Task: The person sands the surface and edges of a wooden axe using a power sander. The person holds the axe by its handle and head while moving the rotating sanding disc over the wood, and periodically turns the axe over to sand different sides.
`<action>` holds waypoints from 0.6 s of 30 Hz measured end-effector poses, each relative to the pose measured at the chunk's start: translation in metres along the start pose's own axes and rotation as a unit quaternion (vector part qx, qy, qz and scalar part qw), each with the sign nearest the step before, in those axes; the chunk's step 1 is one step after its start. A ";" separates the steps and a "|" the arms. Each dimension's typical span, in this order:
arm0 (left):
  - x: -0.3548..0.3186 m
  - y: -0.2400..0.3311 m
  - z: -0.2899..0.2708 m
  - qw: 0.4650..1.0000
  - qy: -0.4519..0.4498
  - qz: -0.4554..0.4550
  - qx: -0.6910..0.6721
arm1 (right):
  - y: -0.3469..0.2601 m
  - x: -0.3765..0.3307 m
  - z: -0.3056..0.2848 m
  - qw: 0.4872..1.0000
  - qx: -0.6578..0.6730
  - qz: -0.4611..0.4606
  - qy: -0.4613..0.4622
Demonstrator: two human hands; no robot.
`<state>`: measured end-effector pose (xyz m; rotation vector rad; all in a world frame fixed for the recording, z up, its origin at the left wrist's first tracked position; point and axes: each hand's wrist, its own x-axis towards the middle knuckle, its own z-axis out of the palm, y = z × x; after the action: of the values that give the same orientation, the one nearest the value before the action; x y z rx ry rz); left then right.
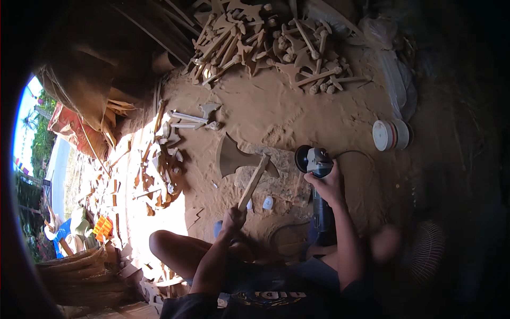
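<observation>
My left hand (234,218) grips the lower end of the handle of a wooden double-bladed axe (239,159), holding it up over the sawdust-covered ground. The axe head points away from me, to the upper left. My right hand (328,183) is closed around the body of an angle grinder (316,165). Its disc (302,158) faces left, just right of the axe head and close to it. The grinder's cable loops over the sawdust behind it. My bent knee (164,247) lies below the left hand.
A big heap of carved wooden axes (265,42) lies at the far side. One more finished axe (194,118) rests alone on the sawdust. Wood offcuts (159,170) litter the sunlit left. A stack of round discs (390,134) sits at the right.
</observation>
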<state>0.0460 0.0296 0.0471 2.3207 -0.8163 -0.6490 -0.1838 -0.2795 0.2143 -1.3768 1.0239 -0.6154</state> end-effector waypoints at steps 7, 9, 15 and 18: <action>0.002 0.090 -0.034 0.987 0.064 -0.012 -0.146 | -0.071 -0.013 -0.033 0.984 0.076 -0.098 0.126; -0.002 0.103 -0.039 0.971 0.043 0.020 -0.236 | -0.081 -0.019 -0.042 0.977 0.107 -0.105 0.148; 0.006 0.140 -0.036 0.930 0.205 0.038 -0.304 | -0.103 -0.040 -0.084 0.964 0.225 -0.085 0.117; -0.001 0.119 -0.043 0.843 0.111 -0.050 -0.523 | -0.116 -0.056 -0.090 0.952 0.283 -0.043 0.111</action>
<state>0.0249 -0.0306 0.1568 1.3756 -0.1204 -0.6254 -0.2635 -0.2925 0.3491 -0.8581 0.8703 -1.0566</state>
